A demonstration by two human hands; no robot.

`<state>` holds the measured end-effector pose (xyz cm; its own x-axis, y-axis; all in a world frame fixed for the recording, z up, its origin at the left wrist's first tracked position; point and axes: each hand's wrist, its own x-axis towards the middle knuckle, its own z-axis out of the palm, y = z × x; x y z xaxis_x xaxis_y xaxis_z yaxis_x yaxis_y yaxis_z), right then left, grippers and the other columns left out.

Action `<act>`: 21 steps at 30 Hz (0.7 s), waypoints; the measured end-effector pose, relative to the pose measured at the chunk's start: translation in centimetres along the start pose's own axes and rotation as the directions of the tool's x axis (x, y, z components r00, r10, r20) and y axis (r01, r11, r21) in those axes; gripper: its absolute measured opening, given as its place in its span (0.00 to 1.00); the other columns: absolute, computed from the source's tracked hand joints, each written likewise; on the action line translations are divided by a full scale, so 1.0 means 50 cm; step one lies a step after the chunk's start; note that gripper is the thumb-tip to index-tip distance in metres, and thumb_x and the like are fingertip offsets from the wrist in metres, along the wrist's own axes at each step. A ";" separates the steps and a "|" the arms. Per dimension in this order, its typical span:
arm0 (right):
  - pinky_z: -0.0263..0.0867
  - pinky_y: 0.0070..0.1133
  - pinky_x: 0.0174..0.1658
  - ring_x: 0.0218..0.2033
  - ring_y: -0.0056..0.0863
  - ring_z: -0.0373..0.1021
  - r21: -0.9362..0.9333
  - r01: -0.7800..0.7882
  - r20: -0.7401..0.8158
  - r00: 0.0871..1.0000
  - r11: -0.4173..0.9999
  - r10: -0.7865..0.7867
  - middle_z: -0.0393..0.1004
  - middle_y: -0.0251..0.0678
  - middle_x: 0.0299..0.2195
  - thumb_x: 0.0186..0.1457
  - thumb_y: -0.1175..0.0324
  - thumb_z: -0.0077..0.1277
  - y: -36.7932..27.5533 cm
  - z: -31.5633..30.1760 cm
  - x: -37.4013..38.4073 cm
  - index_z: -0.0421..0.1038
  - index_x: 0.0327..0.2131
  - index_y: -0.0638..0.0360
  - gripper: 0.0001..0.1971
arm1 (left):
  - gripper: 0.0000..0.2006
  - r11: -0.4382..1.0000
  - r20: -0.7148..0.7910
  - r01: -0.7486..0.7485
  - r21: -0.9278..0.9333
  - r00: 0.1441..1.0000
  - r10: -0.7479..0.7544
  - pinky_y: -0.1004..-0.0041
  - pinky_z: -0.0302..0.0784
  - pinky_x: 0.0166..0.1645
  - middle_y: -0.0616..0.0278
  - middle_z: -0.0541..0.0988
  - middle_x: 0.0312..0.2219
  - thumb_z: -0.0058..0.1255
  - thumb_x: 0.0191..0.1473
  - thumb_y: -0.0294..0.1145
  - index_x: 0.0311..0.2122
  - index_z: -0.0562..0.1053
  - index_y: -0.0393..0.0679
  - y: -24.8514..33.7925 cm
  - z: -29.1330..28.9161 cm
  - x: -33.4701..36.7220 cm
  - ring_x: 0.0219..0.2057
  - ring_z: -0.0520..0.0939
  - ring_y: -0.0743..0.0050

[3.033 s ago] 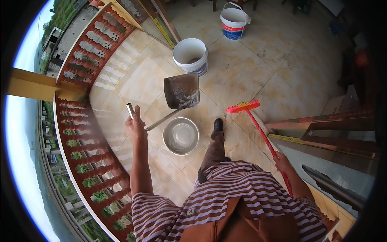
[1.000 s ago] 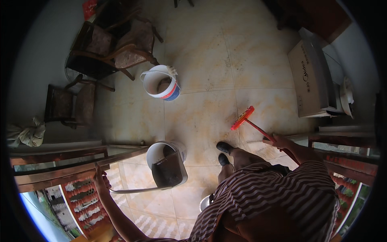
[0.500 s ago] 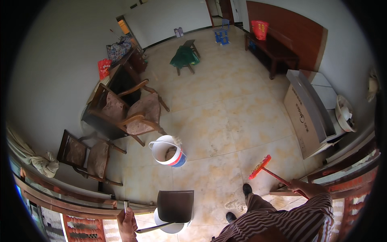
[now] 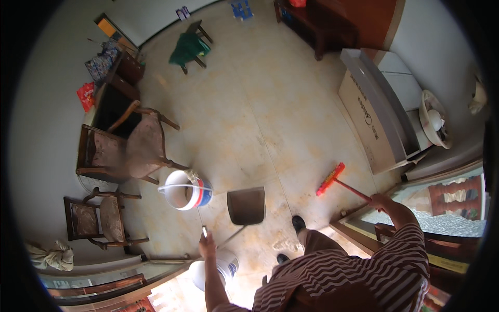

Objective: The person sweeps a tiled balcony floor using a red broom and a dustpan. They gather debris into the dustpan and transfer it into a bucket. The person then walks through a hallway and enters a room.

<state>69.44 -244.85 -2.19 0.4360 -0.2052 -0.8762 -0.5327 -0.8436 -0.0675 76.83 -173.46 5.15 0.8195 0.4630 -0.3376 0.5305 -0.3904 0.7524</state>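
Observation:
My left hand (image 4: 207, 244) is closed around the handle of a long-handled dustpan. The dark dustpan's pan (image 4: 246, 206) is on or just over the tiles ahead of me, its mouth facing away. My right hand (image 4: 382, 202) grips the red handle of a broom. Its red head with yellowish bristles (image 4: 330, 179) is low over the floor, to the right of the dustpan and apart from it. A white bucket with a blue and red band (image 4: 201, 193) stands left of the pan. Below my left hand, a second white bucket (image 4: 228, 262) is partly hidden by my forearm.
Two wooden armchairs (image 4: 146, 140) (image 4: 112, 218) stand on the left. A large cardboard box (image 4: 366, 122) leans by the right wall, with a basin (image 4: 435, 119) beside it. A bench with green cloth (image 4: 189, 49) is farther off. Dust marks the tiles near my shoes (image 4: 298, 223).
My left hand has moved forward and right, carrying the dustpan from over the near white bucket out toward the floor. The broom stays in my right hand. The whole view has tilted and turned.

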 end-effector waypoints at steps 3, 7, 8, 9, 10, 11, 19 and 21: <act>0.71 0.30 0.37 0.37 0.31 0.76 -0.455 -0.144 -0.131 0.987 0.879 0.094 0.78 0.38 0.34 0.49 0.62 0.49 0.054 -0.021 0.014 0.77 0.38 0.52 0.13 | 0.16 0.998 0.137 0.053 0.027 0.989 -0.056 0.73 0.67 0.18 0.67 0.69 0.13 0.48 0.55 0.48 0.31 0.70 0.43 -0.087 0.169 0.084 0.14 0.72 0.78; 0.70 0.30 0.40 0.40 0.32 0.75 -0.429 -0.286 -0.209 0.954 0.857 0.214 0.78 0.36 0.36 0.49 0.63 0.50 0.133 -0.029 0.015 0.77 0.39 0.50 0.13 | 0.19 0.911 0.188 -0.108 0.398 0.982 0.034 0.64 0.70 0.26 0.61 0.73 0.13 0.46 0.55 0.51 0.26 0.68 0.44 -0.103 0.338 0.106 0.18 0.77 0.66; 0.70 0.31 0.40 0.40 0.33 0.75 -0.425 -0.295 -0.178 0.954 0.856 0.241 0.78 0.37 0.36 0.48 0.64 0.50 0.152 -0.024 0.009 0.76 0.40 0.50 0.14 | 0.19 0.937 0.156 -0.159 0.311 0.981 0.114 0.62 0.69 0.26 0.60 0.73 0.13 0.45 0.56 0.50 0.25 0.67 0.43 -0.097 0.367 0.124 0.18 0.77 0.64; 0.70 0.33 0.41 0.41 0.34 0.75 -0.426 -0.305 -0.144 0.952 0.852 0.269 0.78 0.37 0.37 0.47 0.64 0.50 0.169 -0.017 -0.004 0.74 0.41 0.51 0.15 | 0.19 0.952 0.173 -0.126 0.279 0.982 0.079 0.63 0.69 0.26 0.59 0.73 0.13 0.45 0.56 0.50 0.25 0.67 0.43 -0.071 0.392 0.139 0.18 0.77 0.64; 0.69 0.34 0.41 0.41 0.35 0.75 -0.426 -0.310 -0.116 0.951 0.850 0.288 0.78 0.38 0.37 0.46 0.65 0.50 0.184 -0.015 -0.013 0.73 0.42 0.51 0.16 | 0.19 0.965 0.183 -0.093 0.246 0.982 0.048 0.64 0.69 0.25 0.59 0.73 0.13 0.45 0.56 0.50 0.25 0.67 0.42 -0.049 0.409 0.154 0.18 0.77 0.64; 0.69 0.36 0.43 0.43 0.35 0.74 -0.405 -0.322 -0.078 0.945 0.856 0.318 0.77 0.38 0.39 0.46 0.64 0.50 0.197 0.004 -0.017 0.73 0.42 0.51 0.17 | 0.20 0.976 0.209 -0.058 0.212 0.978 0.012 0.65 0.70 0.25 0.59 0.74 0.13 0.45 0.55 0.50 0.24 0.67 0.42 -0.045 0.413 0.173 0.17 0.77 0.63; 0.60 0.39 0.50 0.52 0.42 0.65 -0.214 -0.489 -0.047 0.870 0.845 0.491 0.67 0.44 0.49 0.50 0.61 0.49 0.115 0.016 -0.038 0.66 0.49 0.50 0.20 | 0.24 0.988 0.410 0.053 0.148 0.905 -0.110 0.72 0.71 0.40 0.60 0.79 0.34 0.54 0.50 0.51 0.44 0.73 0.42 -0.027 0.296 0.267 0.35 0.79 0.73; 0.54 0.38 0.53 0.53 0.40 0.62 -0.137 -0.571 -0.121 0.821 0.809 0.559 0.66 0.43 0.49 0.49 0.59 0.52 0.124 0.017 0.003 0.67 0.48 0.49 0.21 | 0.30 0.972 0.401 0.149 0.180 0.891 -0.211 0.67 0.70 0.39 0.63 0.79 0.35 0.51 0.49 0.59 0.49 0.70 0.45 0.001 0.280 0.292 0.36 0.78 0.72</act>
<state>65.56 -249.70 -3.16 0.1479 -0.6996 -0.6991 -0.5808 -0.6335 0.5111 91.85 -177.87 -7.67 0.7056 0.1757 -0.6865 0.6769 -0.4539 0.5795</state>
